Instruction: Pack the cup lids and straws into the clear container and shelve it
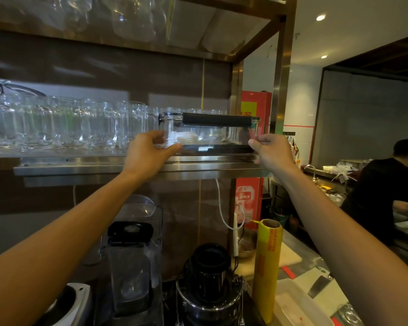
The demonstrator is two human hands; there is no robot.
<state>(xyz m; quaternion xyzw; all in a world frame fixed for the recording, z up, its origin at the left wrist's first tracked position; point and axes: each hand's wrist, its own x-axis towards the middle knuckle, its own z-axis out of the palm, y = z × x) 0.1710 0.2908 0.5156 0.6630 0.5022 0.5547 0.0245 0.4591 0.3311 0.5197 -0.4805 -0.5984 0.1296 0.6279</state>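
The clear container (pixel 210 134) with a black handle on its lid rests on the steel shelf (pixel 104 169) at the right end. White lids (pixel 186 138) show through its wall; straws cannot be made out. My left hand (pixel 149 152) grips the container's lower left corner. My right hand (pixel 272 150) holds its right end, fingers pinched on the edge.
Rows of glass mugs (pixel 64 123) fill the shelf left of the container. Below stand a blender jar (pixel 132 262), a black juicer (pixel 210 283) and a yellow cling-film roll (pixel 267 267). A shelf post (pixel 282 90) rises at the right. A person in black (pixel 384 191) works at the far right.
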